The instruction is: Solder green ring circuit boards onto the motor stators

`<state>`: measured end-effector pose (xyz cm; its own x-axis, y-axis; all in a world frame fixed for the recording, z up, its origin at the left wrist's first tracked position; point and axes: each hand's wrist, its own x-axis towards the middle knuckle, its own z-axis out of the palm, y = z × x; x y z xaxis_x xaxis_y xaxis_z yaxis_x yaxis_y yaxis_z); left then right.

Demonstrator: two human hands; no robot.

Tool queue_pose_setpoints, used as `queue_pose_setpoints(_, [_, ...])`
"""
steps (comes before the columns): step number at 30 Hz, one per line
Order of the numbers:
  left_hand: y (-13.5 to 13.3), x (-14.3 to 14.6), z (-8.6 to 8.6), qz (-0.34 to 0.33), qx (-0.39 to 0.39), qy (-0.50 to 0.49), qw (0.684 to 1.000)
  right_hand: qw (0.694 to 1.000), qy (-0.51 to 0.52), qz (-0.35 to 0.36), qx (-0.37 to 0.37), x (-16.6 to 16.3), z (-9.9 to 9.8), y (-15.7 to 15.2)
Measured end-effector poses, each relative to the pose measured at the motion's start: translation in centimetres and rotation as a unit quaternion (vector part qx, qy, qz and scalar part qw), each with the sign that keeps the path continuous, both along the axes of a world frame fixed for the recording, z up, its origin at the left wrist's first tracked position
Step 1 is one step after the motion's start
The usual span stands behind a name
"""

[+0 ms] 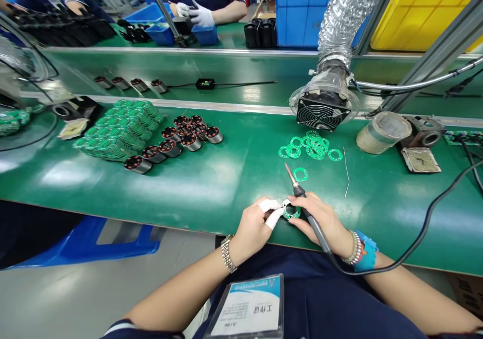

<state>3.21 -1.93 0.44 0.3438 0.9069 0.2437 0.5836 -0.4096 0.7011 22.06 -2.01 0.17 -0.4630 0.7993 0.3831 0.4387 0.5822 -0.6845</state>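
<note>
Between the fingertips of my left hand [254,226], which wears white finger covers on the thumb and forefinger, is a small ring-shaped circuit board [293,216]. Whether anything sits beneath that board is hard to see. My right hand [330,223] has a soldering iron [315,228] resting in it, the metal tip pointing up and away from the board. The right thumb and forefinger also touch the board's right side. Just beyond my hands lies a loose green ring board [305,177], with a scattered pile of ring boards [316,148] behind it.
Copper-wound motor stators [190,142] and stacked green boards [121,133] occupy the left. A fume fan [322,113] hangs ahead. Rightward are solder wire [346,175], a round tub [381,134] and an iron stand [424,135]. Across the bench, a co-worker's gloved hands [202,16] handle something.
</note>
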Motion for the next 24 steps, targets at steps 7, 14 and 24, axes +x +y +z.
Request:
queue_pose_setpoints(7, [-1.6,-1.4,-0.9,-0.087,0.171,0.140,0.971,1.000,0.005,-0.001,0.007,0.0,-0.1,-0.1])
queue_pose_setpoints(14, [-0.7,-1.7,1.0,-0.122,0.074,0.196,0.970,1.000,-0.003,-0.007,0.008,0.0,-0.1,0.0])
queue_pose_setpoints(24, [1.8,0.0,1.0,-0.138,-0.128,0.086,0.978,0.992,0.020,-0.124,0.016,1.9,1.5,-0.4])
